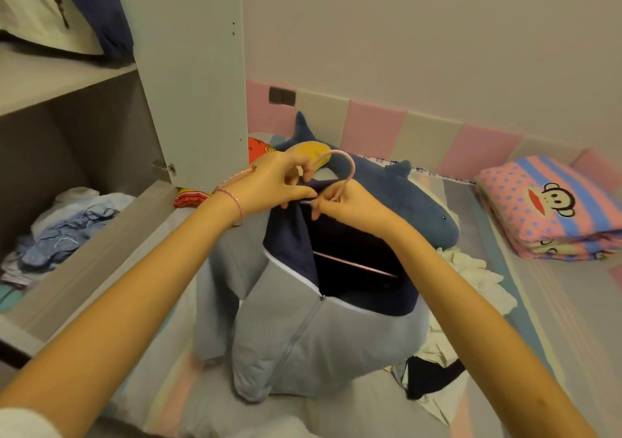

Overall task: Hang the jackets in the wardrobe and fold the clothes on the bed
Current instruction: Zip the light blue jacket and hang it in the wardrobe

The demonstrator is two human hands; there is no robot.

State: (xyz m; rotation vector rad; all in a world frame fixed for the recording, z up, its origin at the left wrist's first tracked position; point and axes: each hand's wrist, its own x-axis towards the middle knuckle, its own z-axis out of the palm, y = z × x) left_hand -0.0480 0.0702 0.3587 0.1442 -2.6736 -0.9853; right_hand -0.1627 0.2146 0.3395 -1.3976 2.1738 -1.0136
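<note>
1. Two hands, centre frame: left hand [269, 185] pinches jacket [319, 330] collar, right hand [353, 201] fingers curl round hanger [352, 171] neck.
2. Jacket hangs over bed [555, 303], lower centre; looks soft, padded, light, likely to slip.
3. I'd carry it by the hanger hook.

The jacket [323, 333] is pale grey-blue with a navy lining; its hanger [350, 168] is pink. The shark [404, 195] is blue. The quilt [545, 208] is pink with blue dots and stripes.

Plush shark [409, 192], folded cartoon blanket [552, 212]
</note>
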